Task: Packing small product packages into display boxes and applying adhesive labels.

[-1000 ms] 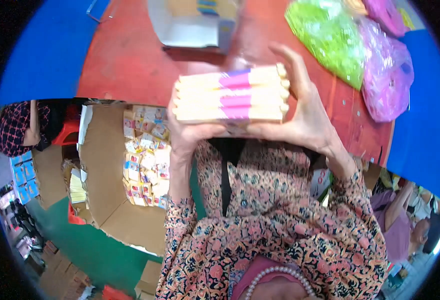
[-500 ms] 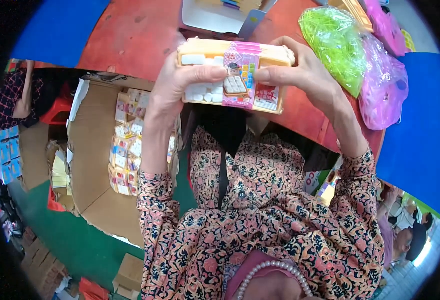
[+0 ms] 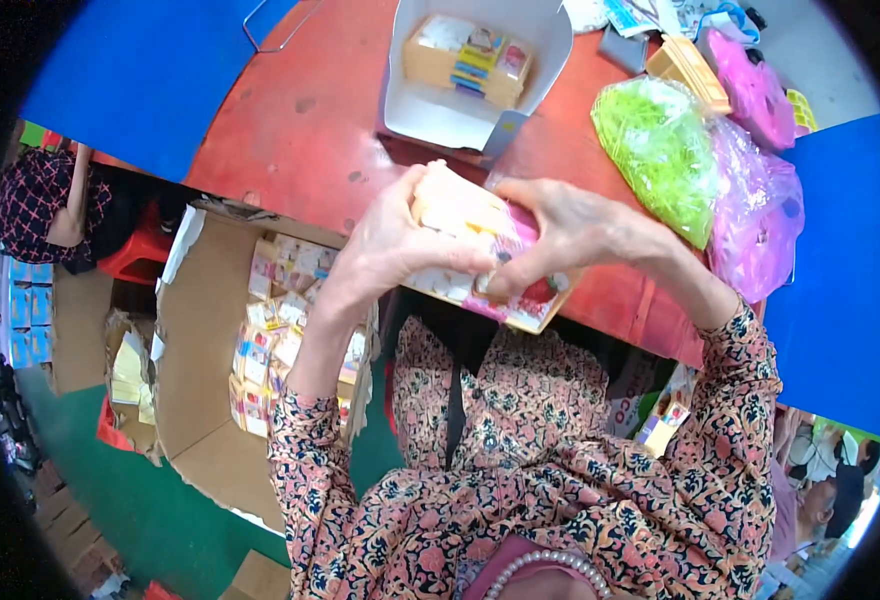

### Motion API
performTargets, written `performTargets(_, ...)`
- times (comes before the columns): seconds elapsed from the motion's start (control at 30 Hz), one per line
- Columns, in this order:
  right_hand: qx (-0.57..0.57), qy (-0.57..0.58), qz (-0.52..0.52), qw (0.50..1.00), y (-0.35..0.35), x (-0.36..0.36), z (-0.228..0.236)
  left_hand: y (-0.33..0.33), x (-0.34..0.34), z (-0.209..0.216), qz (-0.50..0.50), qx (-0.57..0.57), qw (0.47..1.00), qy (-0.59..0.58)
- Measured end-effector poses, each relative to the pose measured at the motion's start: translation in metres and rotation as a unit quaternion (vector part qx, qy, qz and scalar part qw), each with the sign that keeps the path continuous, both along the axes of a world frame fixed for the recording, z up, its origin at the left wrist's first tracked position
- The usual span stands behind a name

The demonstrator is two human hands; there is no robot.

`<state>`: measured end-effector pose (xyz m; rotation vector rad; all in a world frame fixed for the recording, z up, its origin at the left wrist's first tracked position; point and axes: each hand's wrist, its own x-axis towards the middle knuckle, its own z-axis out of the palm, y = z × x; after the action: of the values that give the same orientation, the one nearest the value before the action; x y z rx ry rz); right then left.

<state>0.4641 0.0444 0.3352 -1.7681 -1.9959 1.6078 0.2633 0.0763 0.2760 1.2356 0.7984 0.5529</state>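
Note:
Both hands hold a yellow-edged plastic pack [image 3: 452, 203] over the front edge of the red table. White pieces and a pink printed sleeve show on it; some of it is blurred. It is tilted, its lower right corner pointing toward me. My left hand [image 3: 385, 245] grips its left side, thumb lying across the face. My right hand [image 3: 565, 235] curls over the right side, thumb pressed to the sleeve. Just beyond stands an open white box [image 3: 410, 112] with a stack of similar packs [image 3: 470, 62] inside.
A large cardboard carton [image 3: 195, 350] holding many packs [image 3: 285, 300] stands left of my knees. Bags of green strands [image 3: 652, 140] and pink material [image 3: 760, 200] lie on the right, beside a yellow tray [image 3: 688, 75]. A person [image 3: 45, 205] sits at the far left.
The pack has turned from level to tilted, its right end dropping toward me. My right hand has shifted its hold on it. The view has moved, showing more of the white box.

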Motion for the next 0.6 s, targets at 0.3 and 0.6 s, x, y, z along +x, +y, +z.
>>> performTargets(0.3, 0.046, 0.032, -0.085, 0.995, -0.005, -0.012, 0.029, 0.013, 0.001, 0.037, -0.049, 0.037, 0.998, -0.028)
performTargets(0.6, 0.145, 0.135, -0.188, 0.962, 0.038, 0.028, 0.131, 0.063, -0.001, 0.052, 0.264, 0.221, 0.925, -0.160)
